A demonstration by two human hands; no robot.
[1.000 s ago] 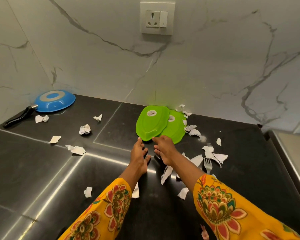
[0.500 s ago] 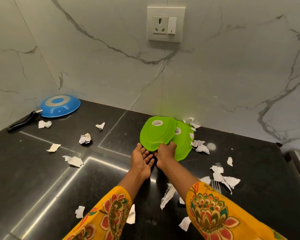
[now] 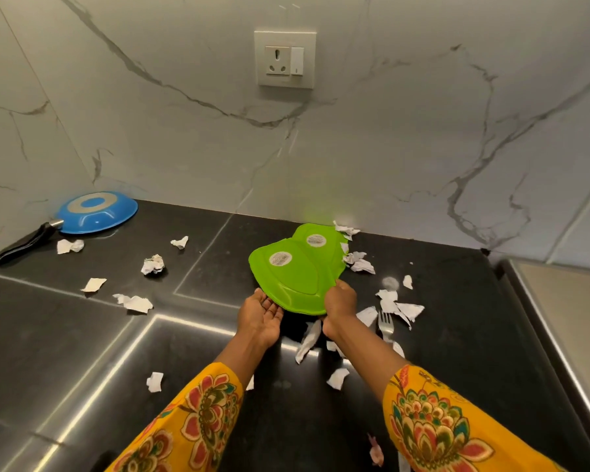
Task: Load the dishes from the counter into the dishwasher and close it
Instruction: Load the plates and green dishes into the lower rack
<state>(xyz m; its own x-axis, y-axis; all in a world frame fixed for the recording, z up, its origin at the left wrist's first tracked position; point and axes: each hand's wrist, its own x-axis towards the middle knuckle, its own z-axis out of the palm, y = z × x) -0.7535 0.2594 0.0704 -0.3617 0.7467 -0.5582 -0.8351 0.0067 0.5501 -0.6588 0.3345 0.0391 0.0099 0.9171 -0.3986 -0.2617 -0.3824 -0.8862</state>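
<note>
- My right hand (image 3: 339, 301), just right of the frame's centre, has its grip pinching the near edge of the front green plate (image 3: 292, 282), which lies upside down and tilted up off the black desk (image 3: 82, 335).
- My left hand (image 3: 261, 316) is spread, palm up, fingers touching that plate's lower left rim.
- A second green plate (image 3: 324, 245) lies behind it, partly overlapped, close to the marble wall (image 3: 184, 131).
- A fork (image 3: 385, 327) rests on the desk just right of my right wrist.
- A blue pan (image 3: 96, 212) sits upside down at the left of the frame.
- Torn paper scraps (image 3: 135, 303) lie scattered across the desk.
</note>
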